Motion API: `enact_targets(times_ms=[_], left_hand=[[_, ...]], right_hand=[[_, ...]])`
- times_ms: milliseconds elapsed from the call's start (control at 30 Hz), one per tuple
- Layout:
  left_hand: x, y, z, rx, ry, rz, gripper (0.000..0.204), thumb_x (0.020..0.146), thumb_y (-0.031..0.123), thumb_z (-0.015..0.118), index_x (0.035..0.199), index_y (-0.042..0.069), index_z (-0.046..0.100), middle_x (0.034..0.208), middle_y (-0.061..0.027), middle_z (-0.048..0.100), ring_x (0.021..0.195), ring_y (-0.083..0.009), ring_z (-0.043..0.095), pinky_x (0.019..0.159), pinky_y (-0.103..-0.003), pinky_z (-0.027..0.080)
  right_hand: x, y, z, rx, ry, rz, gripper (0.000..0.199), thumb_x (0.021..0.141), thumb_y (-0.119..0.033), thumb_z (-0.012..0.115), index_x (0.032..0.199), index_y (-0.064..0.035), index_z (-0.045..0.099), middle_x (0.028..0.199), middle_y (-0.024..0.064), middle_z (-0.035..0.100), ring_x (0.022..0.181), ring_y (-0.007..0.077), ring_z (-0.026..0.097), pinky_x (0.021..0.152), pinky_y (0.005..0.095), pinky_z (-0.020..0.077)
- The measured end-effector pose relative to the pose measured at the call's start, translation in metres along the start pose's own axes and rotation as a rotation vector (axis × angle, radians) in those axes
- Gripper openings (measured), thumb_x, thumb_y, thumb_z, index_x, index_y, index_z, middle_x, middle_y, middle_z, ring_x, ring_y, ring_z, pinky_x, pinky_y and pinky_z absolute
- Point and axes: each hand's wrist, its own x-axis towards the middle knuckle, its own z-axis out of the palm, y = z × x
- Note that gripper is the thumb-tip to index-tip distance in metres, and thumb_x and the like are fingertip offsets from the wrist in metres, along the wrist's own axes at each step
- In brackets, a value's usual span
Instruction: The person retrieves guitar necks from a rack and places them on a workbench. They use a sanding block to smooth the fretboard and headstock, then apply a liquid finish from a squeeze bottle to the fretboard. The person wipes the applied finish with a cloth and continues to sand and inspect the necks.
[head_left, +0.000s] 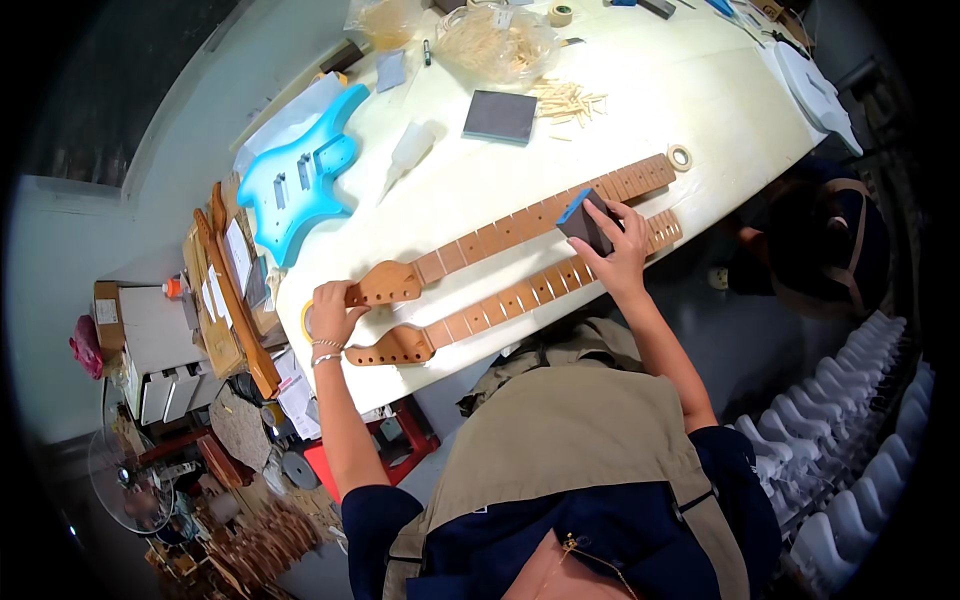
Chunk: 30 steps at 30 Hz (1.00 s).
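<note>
Two wooden guitar necks lie side by side on the pale table, headstocks to the left. My left hand [335, 312] is closed on the headstock tip of the farther guitar neck [500, 233]. The nearer guitar neck [490, 312] has bright fret lines across its fingerboard and lies closer to my body. In my right hand [622, 255] is a dark sanding block [584, 226] with a blue edge, gripped between thumb and fingers. It is tilted over the fingerboards towards their right end; whether it touches either one I cannot tell.
A light-blue guitar body [300, 180] lies at the left. Farther back are a white squeeze bottle [408, 148], a dark flat block [500, 116], loose wooden sticks [568, 100] and a tape roll [679, 157]. Beyond the table's right edge is another person [830, 240].
</note>
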Motion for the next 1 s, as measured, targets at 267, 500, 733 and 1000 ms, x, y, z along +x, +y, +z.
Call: enact_targets(times_ms=[267,500,733,1000], left_hand=[[-0.011,0.026,-0.098,-0.762,0.108,-0.185,0.047,0.055,-0.001,0.08,0.095,0.002,0.054,0.098,-0.0039,0.051,0.089,-0.0141,0.056,0.081,-0.027,0.049],[-0.006,0.072,-0.094,-1.211,0.588,-0.249,0.063,0.072,-0.003,0.069,0.127,0.003,0.039,0.127,-0.0129,0.045,0.096,-0.0189,0.057,0.085,-0.028,0.051],[0.032,0.139,-0.053,-1.949,1.052,-0.002,0.031,0.082,0.044,0.058,0.085,0.014,0.053,0.077,0.0043,0.056,0.076,-0.0101,0.055,0.083,-0.029,0.044],[0.023,0.147,-0.107,-2.222,0.85,0.419,0.037,0.08,0.043,0.062,0.07,0.015,0.04,0.054,0.0066,0.035,0.054,-0.0068,0.041,0.066,-0.023,0.045]], right_hand=[[0.05,0.028,-0.005,0.073,0.1,0.033,0.048,0.07,-0.031,0.073,0.114,-0.0177,0.061,0.11,0.0083,0.048,0.101,0.0259,0.044,0.088,0.0395,0.0333],[0.057,0.045,-0.013,0.348,0.063,0.237,0.047,0.074,-0.027,0.071,0.117,-0.0133,0.059,0.108,0.0111,0.047,0.103,0.0251,0.043,0.091,0.0373,0.035],[0.057,0.068,-0.034,0.811,0.154,0.459,0.043,0.081,-0.027,0.065,0.119,-0.0091,0.057,0.111,0.0074,0.049,0.097,0.0153,0.049,0.086,0.0271,0.0395],[0.077,0.195,-0.064,0.069,0.21,0.534,0.048,0.076,-0.04,0.067,0.116,-0.0152,0.06,0.104,0.0118,0.052,0.101,0.0259,0.048,0.089,0.0352,0.0389]])
